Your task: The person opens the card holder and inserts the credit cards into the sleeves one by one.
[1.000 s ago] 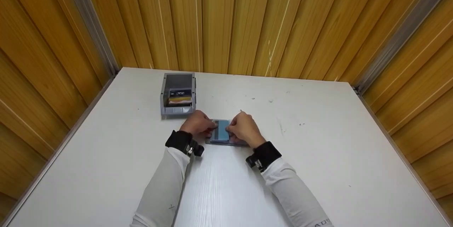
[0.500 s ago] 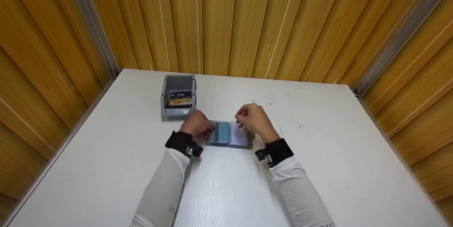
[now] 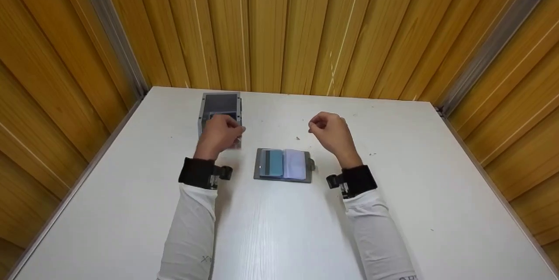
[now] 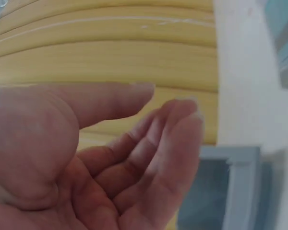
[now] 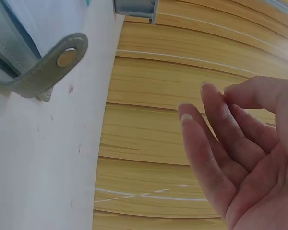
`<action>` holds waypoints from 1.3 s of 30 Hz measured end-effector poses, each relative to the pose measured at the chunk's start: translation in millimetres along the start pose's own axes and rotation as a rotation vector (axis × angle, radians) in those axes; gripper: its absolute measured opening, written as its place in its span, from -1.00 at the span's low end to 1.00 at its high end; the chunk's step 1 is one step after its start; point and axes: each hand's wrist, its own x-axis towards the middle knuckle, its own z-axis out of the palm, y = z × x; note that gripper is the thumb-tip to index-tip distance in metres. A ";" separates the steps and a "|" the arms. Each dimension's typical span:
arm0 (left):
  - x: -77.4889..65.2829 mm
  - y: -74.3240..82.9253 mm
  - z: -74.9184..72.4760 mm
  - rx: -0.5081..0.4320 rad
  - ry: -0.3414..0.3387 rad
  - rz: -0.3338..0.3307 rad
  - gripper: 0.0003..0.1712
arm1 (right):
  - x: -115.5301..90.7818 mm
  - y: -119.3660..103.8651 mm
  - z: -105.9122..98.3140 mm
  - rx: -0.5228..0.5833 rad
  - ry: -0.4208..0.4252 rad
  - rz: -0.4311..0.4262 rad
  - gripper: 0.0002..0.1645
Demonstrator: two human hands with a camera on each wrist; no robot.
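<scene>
A grey card holder (image 3: pixel 283 178) lies spread flat on the white table, its snap strap (image 5: pixel 62 62) sticking out to the right. On its left side a blue card (image 3: pixel 274 163) with a dark stripe sits in a clear sleeve; pale plastic sleeves (image 3: pixel 295 164) cover the right side. My left hand (image 3: pixel 220 135) hovers in front of the grey bin (image 3: pixel 222 101), hiding much of it; thumb and fingers stay apart in the left wrist view, holding nothing. Behind and right of the card holder, my right hand (image 3: pixel 332 133) is raised, its fingers loosely bent around nothing.
The grey bin stands at the back left of the white table (image 3: pixel 279 232), with a dark card partly showing inside. Yellow wood-look panels (image 3: pixel 270 26) rise behind and on both sides of the table.
My left hand has left the card holder and moved left and back to the bin. My right hand has let go of the sleeves and moved right and away.
</scene>
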 end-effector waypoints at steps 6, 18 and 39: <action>-6.7 -6.7 -19.1 0.164 0.275 0.139 -0.75 | -4.9 4.6 0.5 -0.024 0.046 0.002 -0.79; 57.4 -7.3 -22.4 0.822 0.148 0.375 -0.74 | -3.4 -15.0 15.1 -0.226 -0.019 -0.097 -0.80; 92.8 -56.3 -5.9 1.110 -0.171 0.310 -0.78 | -23.3 -18.0 31.8 -0.225 -0.248 -0.244 -0.65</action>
